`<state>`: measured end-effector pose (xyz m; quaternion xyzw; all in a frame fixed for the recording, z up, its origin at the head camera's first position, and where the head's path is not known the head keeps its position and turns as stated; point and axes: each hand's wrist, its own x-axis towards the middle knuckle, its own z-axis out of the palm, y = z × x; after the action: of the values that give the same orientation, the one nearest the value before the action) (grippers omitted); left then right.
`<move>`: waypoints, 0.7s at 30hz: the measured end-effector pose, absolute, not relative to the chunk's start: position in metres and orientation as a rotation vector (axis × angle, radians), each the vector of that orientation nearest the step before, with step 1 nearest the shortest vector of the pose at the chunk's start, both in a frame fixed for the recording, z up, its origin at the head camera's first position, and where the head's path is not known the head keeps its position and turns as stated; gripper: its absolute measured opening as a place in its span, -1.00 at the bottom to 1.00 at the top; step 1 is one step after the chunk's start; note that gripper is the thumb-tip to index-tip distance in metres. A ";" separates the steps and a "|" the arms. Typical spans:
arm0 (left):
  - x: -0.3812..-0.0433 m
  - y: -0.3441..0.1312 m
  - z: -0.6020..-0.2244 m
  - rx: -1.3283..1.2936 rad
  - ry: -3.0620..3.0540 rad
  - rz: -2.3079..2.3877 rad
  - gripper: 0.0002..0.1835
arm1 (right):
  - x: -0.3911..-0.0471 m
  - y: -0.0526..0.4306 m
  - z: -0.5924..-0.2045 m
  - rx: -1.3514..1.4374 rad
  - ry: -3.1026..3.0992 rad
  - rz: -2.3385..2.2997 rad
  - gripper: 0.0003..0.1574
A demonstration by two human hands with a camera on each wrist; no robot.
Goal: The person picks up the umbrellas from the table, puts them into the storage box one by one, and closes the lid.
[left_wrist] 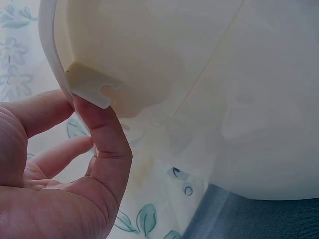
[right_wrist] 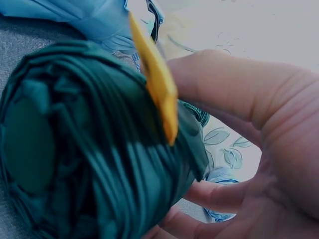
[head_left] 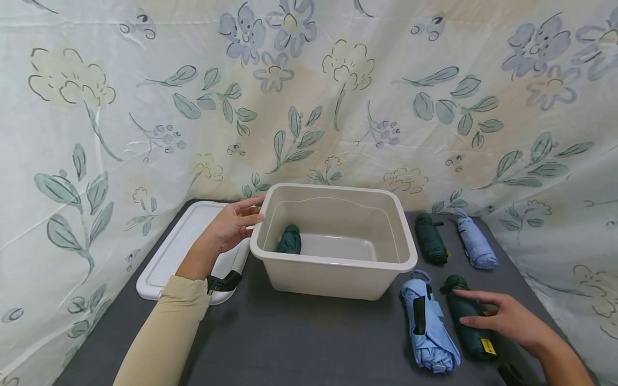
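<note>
My left hand [head_left: 234, 224] grips the left rim of a cream plastic bin [head_left: 328, 276]; in the left wrist view its fingers [left_wrist: 107, 149] curl at the lip beside a small notched tab. Inside the bin, a dark green folded umbrella [head_left: 289, 240] lies at the left. At the front right, my right hand [head_left: 514, 320] reaches over another dark green folded umbrella [head_left: 468, 316] with a yellow tag [right_wrist: 157, 84]. Its index finger is straight, and thumb and fingers stand spread around the umbrella in the right wrist view. Beside it lies a light blue folded umbrella [head_left: 429, 327].
Behind the right hand lie a further dark green umbrella [head_left: 431, 238] and a periwinkle blue one [head_left: 475, 241]. A white lid [head_left: 178, 252] rests on the dark grey table [head_left: 299, 343] left of the bin. A floral curtain [head_left: 309, 107] hangs along the back and sides.
</note>
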<state>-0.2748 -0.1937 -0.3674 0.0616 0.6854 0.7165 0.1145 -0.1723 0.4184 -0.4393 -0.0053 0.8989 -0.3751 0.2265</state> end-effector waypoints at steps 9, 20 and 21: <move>-0.274 -0.194 -0.367 0.172 1.988 2.115 -0.30 | -0.177 0.412 -0.437 0.010 2.487 -0.943 -0.02; -0.275 -0.194 -0.367 0.165 1.987 2.115 -0.30 | -0.181 0.403 -0.432 -0.015 2.522 -0.830 -0.04; -0.275 -0.194 -0.367 0.165 1.989 2.115 -0.30 | -0.181 0.403 -0.432 -0.010 2.521 -0.832 -0.05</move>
<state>-0.2752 -0.1940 -0.3671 0.0563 0.6793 0.7223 0.1165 -0.1806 0.4029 -0.4322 -0.0036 0.9216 -0.3041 0.2411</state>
